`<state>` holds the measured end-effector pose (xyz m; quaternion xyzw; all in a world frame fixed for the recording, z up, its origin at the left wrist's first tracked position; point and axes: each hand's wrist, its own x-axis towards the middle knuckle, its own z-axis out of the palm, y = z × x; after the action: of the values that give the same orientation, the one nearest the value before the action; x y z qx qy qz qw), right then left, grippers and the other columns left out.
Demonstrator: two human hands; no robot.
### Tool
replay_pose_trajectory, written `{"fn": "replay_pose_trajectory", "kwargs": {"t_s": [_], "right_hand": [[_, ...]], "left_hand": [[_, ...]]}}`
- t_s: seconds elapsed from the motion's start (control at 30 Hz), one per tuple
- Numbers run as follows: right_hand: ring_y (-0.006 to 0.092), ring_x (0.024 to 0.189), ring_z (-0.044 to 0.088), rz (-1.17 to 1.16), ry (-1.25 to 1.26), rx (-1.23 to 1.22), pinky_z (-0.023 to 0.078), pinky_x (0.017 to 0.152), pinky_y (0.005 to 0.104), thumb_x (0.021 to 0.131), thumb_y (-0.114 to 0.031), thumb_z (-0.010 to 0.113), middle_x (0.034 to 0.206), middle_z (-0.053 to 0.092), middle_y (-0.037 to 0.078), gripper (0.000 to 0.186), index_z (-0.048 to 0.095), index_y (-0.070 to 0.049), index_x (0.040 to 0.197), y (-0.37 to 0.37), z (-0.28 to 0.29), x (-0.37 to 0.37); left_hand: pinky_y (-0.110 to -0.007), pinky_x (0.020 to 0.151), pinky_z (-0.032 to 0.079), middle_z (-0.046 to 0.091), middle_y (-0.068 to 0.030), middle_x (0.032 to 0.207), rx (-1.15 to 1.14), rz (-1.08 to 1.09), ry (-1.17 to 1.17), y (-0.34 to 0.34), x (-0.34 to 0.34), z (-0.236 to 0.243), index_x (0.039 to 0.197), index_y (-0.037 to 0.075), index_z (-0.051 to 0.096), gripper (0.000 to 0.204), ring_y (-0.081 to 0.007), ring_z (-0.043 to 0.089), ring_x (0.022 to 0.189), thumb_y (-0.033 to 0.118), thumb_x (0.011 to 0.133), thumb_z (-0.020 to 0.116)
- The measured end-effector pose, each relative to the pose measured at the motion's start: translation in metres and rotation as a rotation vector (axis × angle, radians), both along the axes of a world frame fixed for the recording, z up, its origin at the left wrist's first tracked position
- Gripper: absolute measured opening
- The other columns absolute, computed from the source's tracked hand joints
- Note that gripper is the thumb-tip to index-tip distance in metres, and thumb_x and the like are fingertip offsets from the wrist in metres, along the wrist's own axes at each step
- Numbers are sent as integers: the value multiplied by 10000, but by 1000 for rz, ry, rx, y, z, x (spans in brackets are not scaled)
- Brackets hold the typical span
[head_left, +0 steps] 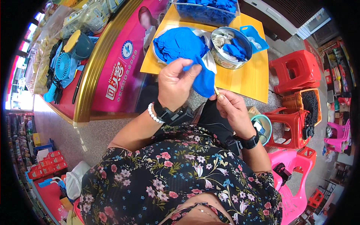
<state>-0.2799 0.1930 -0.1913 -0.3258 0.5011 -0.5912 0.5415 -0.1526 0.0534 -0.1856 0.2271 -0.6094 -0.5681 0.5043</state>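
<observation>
Between the thumb and fingers of my left hand, a blue piece of thin fabric is pinched, hanging down to the right. My right hand grips a short, pale wooden-looking stick, its tip at the fabric's lower edge. Whether the two are joined cannot be made out. Just beyond my left hand, a heap of similar blue fabric pieces fills a pale dish. To its right, a round tin holds more blue pieces and whitish material.
Everything stands on a yellow table, with a clear plastic box of blue pieces behind and a small blue basket at right. A pink, gold-edged counter is at left. Red stools and a pink chair stand right.
</observation>
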Motion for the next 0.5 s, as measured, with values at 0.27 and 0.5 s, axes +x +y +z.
{"fn": "replay_pose_trajectory", "kwargs": {"t_s": [0.27, 0.5], "right_hand": [[15, 569, 304, -46, 6, -1, 233, 489, 177, 966, -204, 516, 655, 403, -83, 235, 621, -1, 1021, -2, 2, -1], [28, 624, 378, 31, 333, 25, 311, 547, 177, 957, -168, 518, 712, 493, -69, 225, 658, 3, 999, 4, 17, -25]], "left_hand": [[-173, 557, 367, 547, 68, 722, -159, -94, -135, -15, 4, -7, 850, 4, 614, 66, -4, 438, 634, 47, 849, 665], [-150, 477, 353, 667, 1, 891, 102, -312, -90, -26, 21, 27, 984, 34, 680, 133, 8, 478, 589, 88, 896, 596]]}}
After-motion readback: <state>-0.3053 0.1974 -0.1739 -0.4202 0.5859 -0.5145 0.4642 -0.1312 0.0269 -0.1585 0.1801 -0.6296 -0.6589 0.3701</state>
